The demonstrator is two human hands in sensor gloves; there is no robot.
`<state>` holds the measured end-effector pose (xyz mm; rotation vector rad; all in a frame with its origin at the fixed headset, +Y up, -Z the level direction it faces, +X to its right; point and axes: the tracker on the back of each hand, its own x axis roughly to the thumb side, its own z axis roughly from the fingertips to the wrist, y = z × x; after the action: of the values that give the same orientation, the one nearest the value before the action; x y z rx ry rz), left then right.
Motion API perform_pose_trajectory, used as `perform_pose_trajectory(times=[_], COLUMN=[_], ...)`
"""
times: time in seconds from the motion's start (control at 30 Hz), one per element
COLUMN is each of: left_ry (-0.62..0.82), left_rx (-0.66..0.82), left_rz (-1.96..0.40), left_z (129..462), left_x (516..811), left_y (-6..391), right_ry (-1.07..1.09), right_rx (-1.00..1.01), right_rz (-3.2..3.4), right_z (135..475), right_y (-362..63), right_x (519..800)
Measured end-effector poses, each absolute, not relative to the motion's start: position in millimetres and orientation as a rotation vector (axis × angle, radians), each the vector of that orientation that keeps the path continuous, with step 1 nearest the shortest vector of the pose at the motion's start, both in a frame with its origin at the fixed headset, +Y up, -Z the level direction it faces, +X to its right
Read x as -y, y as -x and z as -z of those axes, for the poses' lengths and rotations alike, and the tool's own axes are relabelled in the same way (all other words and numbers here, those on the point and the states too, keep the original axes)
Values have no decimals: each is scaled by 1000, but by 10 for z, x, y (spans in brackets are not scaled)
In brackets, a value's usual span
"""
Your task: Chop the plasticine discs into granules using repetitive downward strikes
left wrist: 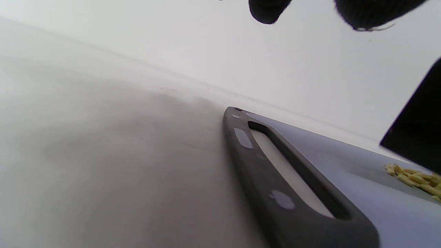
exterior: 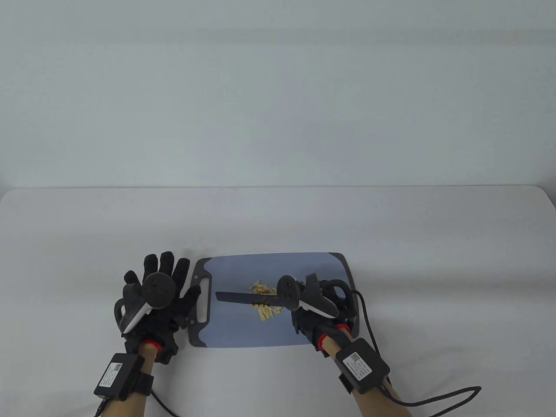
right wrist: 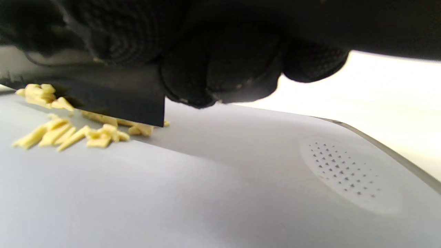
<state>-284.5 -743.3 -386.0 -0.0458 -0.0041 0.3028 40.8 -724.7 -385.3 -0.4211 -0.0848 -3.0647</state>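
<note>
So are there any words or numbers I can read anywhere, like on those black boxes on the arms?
No text can be read.
White label on the black box strapped to the left forearm: print and square code too small to read.
White label on the black box strapped to the right forearm: also too small.
Grey plastic cutting board and black knife blade: no writing visible.

Even, soft overhead light; faint shadows on counter (exterior: 278, 221). Table view sharp. Left wrist view hazy, foreground blurred. Right wrist view: blown-out glare upper right.

Matt plastic cutting board (right wrist: 241, 179) (dimpled patch), knit-cloth glove (right wrist: 220, 62)
</note>
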Motion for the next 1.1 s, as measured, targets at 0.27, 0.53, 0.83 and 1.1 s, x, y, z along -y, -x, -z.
perform_pose_trajectory(times=[0.27,0.53,0.83,1.1], left_ry=[42,44,40,44], left_rx=[8,5,-2,0], left_rz=[-299,-301,-310,-304], left_z=[3862,3872,3855,3851], left_x=[7439,7449,7438,7436], left_y=[2836,2847,2874,2864], right_ry=[393,423,396,521], right_rx=[54,115,17,148], right_rz=[3002,3035,2997,3079], right_z=[3815,3822,3837,3768], right_y=[-302,-327,-380,-302], right_x=[7406,7399,7257,7269])
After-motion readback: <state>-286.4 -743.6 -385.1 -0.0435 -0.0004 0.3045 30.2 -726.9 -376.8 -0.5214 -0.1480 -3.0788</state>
